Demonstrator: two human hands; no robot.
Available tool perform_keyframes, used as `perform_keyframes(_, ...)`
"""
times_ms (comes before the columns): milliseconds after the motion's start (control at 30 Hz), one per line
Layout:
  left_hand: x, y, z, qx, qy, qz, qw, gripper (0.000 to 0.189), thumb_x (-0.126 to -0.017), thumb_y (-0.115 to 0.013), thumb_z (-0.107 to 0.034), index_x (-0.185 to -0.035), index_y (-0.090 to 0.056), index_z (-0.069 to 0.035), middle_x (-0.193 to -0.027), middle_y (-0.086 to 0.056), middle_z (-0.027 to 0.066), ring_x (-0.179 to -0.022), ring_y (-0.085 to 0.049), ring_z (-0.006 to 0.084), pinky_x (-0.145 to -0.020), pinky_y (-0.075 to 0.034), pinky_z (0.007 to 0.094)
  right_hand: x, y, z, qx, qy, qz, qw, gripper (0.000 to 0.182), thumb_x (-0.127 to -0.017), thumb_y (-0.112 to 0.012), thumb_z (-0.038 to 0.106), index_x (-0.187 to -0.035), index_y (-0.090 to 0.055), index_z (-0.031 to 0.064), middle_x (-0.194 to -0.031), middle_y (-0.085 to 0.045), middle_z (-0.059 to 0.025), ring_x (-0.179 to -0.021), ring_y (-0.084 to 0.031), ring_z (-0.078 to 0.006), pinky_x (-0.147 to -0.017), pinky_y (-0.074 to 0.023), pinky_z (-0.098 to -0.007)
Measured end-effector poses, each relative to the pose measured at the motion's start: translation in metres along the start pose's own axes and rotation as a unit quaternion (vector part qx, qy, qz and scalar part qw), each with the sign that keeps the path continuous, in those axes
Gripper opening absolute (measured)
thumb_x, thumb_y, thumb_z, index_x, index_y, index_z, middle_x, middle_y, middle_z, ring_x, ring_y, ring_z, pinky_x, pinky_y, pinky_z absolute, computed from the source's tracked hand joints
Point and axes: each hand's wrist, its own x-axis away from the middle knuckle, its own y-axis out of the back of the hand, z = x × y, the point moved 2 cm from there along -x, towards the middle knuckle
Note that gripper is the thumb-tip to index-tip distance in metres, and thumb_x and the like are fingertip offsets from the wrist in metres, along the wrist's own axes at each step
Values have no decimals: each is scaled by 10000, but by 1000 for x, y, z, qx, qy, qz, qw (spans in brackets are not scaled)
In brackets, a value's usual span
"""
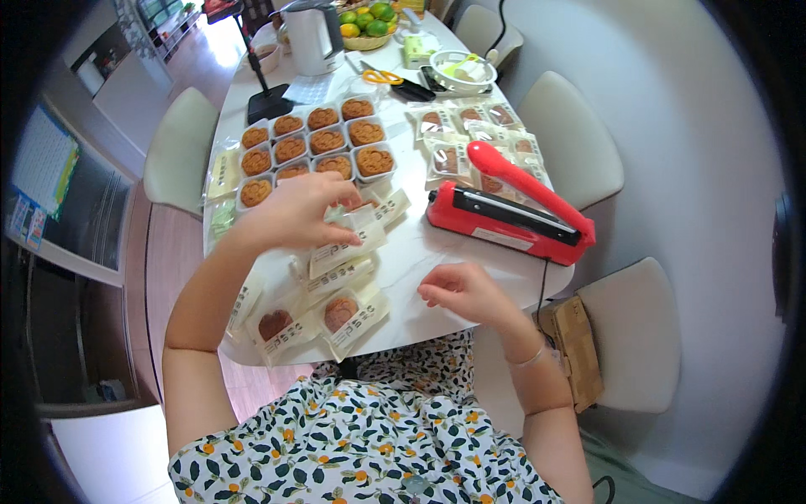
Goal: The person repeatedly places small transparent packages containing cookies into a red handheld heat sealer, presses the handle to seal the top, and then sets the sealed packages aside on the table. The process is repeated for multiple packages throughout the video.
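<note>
My left hand [308, 211] is over a pile of bagged pastries, its thumb and fingers around the upper part of a cream-labelled clear bag [349, 247]. The fingers partly hide what is inside. More bags lie under it, among them one with a round brown pastry [340, 314] and one with a darker pastry [275, 324] at the table's near edge. Above the near right part of the tabletop, my right hand [466, 291] is loosely curled, with nothing visible in it. Beyond it stands a red impulse heat sealer [504, 220], its arm raised.
Unwrapped pastries in white plastic trays [327, 140] stand in rows beyond my left hand. Bagged pastries [447, 157] lie behind the sealer. Farther back are orange-handled scissors [382, 77], a white basket [463, 74], an electric kettle [310, 38], a black stand [267, 102] and a fruit basket [367, 42].
</note>
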Motion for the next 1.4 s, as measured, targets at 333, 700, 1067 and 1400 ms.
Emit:
perform_keyframes(333, 129, -69, -55, 100, 65, -144, 982, 369, -626, -799, -224, -912, -632, -62, -890, -599, 77, -833, -587, 241, -692, -473, 329, -7, -66, -16, 277, 332, -51, 900, 201, -710, -642, 31, -896, -601, 94, -1123, -575, -95, -687, -621, -242, -567, -510, -331)
perform_keyframes(700, 97, -142, -72, -59, 82, -207, 973, 258, -635, -727, -119, -869, -623, -89, -905, -594, 40, -874, -581, 230, -703, -492, 341, -1, -59, -47, -11, 62, -74, 995, 271, -778, -714, 155, -974, -606, 2, -765, -593, -54, -586, -539, -71, -528, -453, -226)
perform_keyframes(1067, 36, -150, -85, 169, 77, -217, 958, 1134, -558, -864, -238, -1423, -152, -65, -1281, -439, 188, -1175, -457, 321, -1007, -355, 416, 46, 12, 27, 175, 255, -113, 944, 112, -769, -592, -38, -792, -513, 39, -901, -606, -70, -789, -575, -200, -801, -438, -354)
perform_keyframes(1400, -26, -169, -101, 425, 11, -102, 899, 717, -587, -849, -208, -1181, -476, -61, -1083, -567, 99, -984, -572, 214, -842, -465, 326, 77, 49, 55, 357, 289, -88, 884, 151, -668, -649, 29, -759, -544, 88, -825, -580, -29, -900, -551, -252, -877, -373, -383)
